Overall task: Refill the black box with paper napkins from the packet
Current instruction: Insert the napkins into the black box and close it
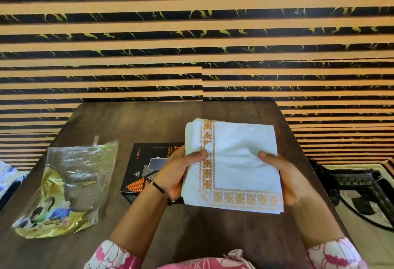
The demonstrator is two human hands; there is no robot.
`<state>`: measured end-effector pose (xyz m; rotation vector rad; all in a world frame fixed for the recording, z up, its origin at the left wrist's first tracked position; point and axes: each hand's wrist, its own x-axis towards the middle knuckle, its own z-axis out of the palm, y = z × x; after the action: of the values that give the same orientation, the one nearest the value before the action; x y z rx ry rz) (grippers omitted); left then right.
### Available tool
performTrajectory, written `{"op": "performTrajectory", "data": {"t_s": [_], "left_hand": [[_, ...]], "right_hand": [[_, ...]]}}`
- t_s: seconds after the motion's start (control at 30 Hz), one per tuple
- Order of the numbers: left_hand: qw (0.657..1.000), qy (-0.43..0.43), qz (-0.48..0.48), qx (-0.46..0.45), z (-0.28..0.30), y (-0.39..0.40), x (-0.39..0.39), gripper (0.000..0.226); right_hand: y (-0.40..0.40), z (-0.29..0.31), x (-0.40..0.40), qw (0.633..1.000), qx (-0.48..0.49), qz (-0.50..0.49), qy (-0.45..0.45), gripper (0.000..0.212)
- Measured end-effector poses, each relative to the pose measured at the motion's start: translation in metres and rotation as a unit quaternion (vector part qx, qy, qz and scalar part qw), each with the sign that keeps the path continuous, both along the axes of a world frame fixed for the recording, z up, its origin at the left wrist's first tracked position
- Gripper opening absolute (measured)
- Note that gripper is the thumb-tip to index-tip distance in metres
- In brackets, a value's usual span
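I hold a thick stack of white paper napkins (236,162) with an orange patterned border above the table. My left hand (181,170) grips its left edge with the thumb on top. My right hand (281,175) grips the right edge the same way. The black box (138,166), printed with orange and grey triangles, lies flat on the table under and left of my left hand; the napkins and hand hide its right part. The clear and gold plastic packet (70,187) lies crumpled at the left and looks empty.
The dark wooden table (128,123) reaches back to a wall of tan and black stripes. A patterned rug (362,200) lies on the floor to the right. Some blue and white cloth (8,175) shows at the far left edge.
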<state>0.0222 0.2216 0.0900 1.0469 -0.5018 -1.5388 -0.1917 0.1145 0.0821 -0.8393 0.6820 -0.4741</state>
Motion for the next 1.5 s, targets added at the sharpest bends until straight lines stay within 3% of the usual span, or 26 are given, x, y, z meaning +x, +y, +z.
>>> {"op": "performTrajectory", "data": {"t_s": [0.07, 0.2, 0.27, 0.43, 0.57, 0.63, 0.73, 0.83, 0.9, 1.07, 1.23, 1.37, 1.5], "left_hand": [[1.000, -0.016, 0.004, -0.024, 0.001, 0.001, 0.001, 0.042], [0.998, -0.035, -0.009, -0.055, 0.007, 0.002, 0.001, 0.037], [0.996, -0.066, -0.028, -0.050, 0.009, 0.002, 0.001, 0.037], [0.978, -0.166, -0.122, 0.014, 0.005, 0.005, 0.005, 0.051], [0.968, -0.241, -0.051, 0.052, -0.001, 0.001, 0.009, 0.033], [0.918, -0.395, 0.001, 0.043, -0.007, -0.003, 0.015, 0.025], [0.757, -0.651, 0.040, 0.046, -0.030, -0.002, 0.032, 0.051], [0.648, -0.753, -0.046, 0.102, -0.061, 0.005, 0.040, 0.081], [0.595, -0.791, -0.076, 0.121, -0.075, 0.011, 0.040, 0.089], [0.554, -0.819, -0.085, 0.124, -0.078, 0.012, 0.039, 0.096], [0.543, -0.829, -0.085, 0.104, -0.082, 0.015, 0.039, 0.098], [0.545, -0.827, -0.105, 0.087, -0.082, 0.018, 0.044, 0.103], [0.540, -0.832, -0.110, 0.056, -0.083, 0.027, 0.046, 0.097]], "right_hand": [[0.000, 0.000, -0.005, 1.000, -0.011, 0.024, 0.008, 0.103], [0.008, 0.004, -0.009, 0.998, -0.031, 0.060, -0.002, 0.071], [0.008, 0.000, -0.010, 0.997, -0.035, 0.070, -0.009, 0.065], [0.000, -0.012, -0.014, 0.997, -0.042, 0.054, -0.024, 0.069], [-0.007, -0.025, -0.012, 0.999, -0.043, 0.025, -0.021, 0.077], [-0.012, -0.032, -0.011, 0.999, -0.024, 0.018, -0.012, 0.083], [-0.016, -0.045, -0.010, 1.000, 0.013, 0.009, 0.001, 0.082], [-0.022, -0.061, -0.011, 0.999, 0.028, -0.010, 0.018, 0.083], [-0.023, -0.068, -0.011, 0.998, 0.045, 0.001, 0.038, 0.088], [-0.019, -0.070, -0.018, 0.996, 0.009, 0.006, 0.086, 0.088], [-0.018, -0.075, -0.021, 0.973, -0.079, -0.015, 0.217, 0.054], [-0.021, -0.076, -0.016, 0.947, -0.122, 0.023, 0.296, 0.020], [-0.030, -0.074, -0.010, 0.939, -0.137, 0.066, 0.307, 0.025]]}}
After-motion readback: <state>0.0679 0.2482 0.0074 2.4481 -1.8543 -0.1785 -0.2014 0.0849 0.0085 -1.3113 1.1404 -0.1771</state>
